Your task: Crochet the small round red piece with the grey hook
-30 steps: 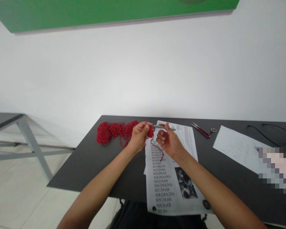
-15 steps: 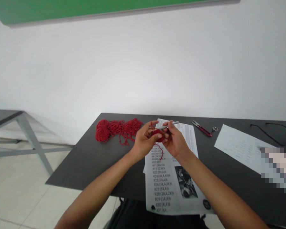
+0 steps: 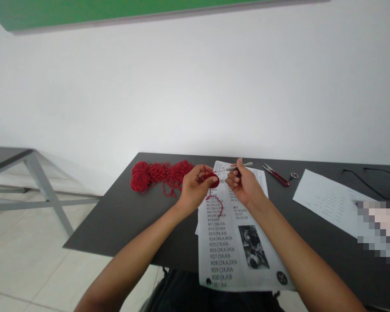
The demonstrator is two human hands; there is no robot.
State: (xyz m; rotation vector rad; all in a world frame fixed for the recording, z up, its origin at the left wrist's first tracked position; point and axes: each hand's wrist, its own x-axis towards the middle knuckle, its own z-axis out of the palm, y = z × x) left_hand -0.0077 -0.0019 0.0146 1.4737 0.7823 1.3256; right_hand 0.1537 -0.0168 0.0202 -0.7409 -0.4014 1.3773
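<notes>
My left hand (image 3: 195, 185) pinches a small round red crochet piece (image 3: 213, 180) between thumb and fingers, with a strand of red yarn over its fingers. A loose red tail hangs below the piece. To its right, my right hand (image 3: 241, 180) is closed on a grey-handled crochet hook (image 3: 243, 166), whose thin shaft points left to the top of the piece. Both hands are above a printed pattern sheet (image 3: 224, 260) with rows of text and a dark photo. Left of my left hand lies a red yarn ball (image 3: 141, 177) with a loose tangle of yarn (image 3: 170, 174).
Red-handled scissors (image 3: 276, 175) with a metal ring (image 3: 294, 176) lie right of the sheet on the dark table (image 3: 117, 216). Farther right are a white paper (image 3: 325, 203), eyeglasses (image 3: 360, 182) and a pixelated patch. A second table (image 3: 6, 160) stands at the left.
My right hand has moved right, away from my left hand, with the hook. More of the red piece shows, and a gap has opened between the hands.
</notes>
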